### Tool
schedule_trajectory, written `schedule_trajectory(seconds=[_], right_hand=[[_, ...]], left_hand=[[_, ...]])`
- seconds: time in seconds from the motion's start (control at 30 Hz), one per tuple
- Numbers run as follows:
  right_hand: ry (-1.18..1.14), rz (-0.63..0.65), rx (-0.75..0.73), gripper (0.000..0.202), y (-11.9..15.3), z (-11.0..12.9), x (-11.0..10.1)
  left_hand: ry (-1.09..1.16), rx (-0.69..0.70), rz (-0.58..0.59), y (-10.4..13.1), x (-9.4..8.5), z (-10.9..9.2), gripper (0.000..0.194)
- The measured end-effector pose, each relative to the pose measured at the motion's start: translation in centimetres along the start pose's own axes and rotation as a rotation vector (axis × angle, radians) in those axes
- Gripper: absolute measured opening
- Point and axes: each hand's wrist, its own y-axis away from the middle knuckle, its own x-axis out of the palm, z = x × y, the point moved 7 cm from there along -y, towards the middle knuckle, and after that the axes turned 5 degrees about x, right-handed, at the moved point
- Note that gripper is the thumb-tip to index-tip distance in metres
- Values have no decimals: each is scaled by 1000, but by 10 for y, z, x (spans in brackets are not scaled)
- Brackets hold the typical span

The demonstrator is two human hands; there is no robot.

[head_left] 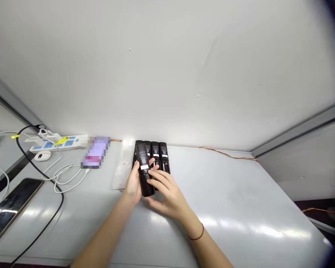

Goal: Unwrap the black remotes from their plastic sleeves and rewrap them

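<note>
Lying beside remotes (155, 149): plastic bag (124, 162)

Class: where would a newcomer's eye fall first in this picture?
First, the black remote near the middle, in the left hand, with the right hand touching it. Behind it lies a row of similar remotes. Farther left, a pixelated purple screen stands out beside the white power strip.

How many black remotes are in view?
5: the held remote in the left hand, plus four remotes side by side on the table beyond it, partly covered; more could be hidden.
</note>
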Motion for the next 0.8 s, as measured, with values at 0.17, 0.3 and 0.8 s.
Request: schedule_trajectory(seconds=[0.17,0.3,0.8], right_hand=[[37,24,-9,38,5,-3,-1],[43,27,15,38,5,-8,-3],[58,94,115,80,6,-18,-5]], left_hand=[[18,-14,-2,0,2,6,48],[15,11,-35,1,3,6,48],[-85,29,-48,0,1,14,43]])
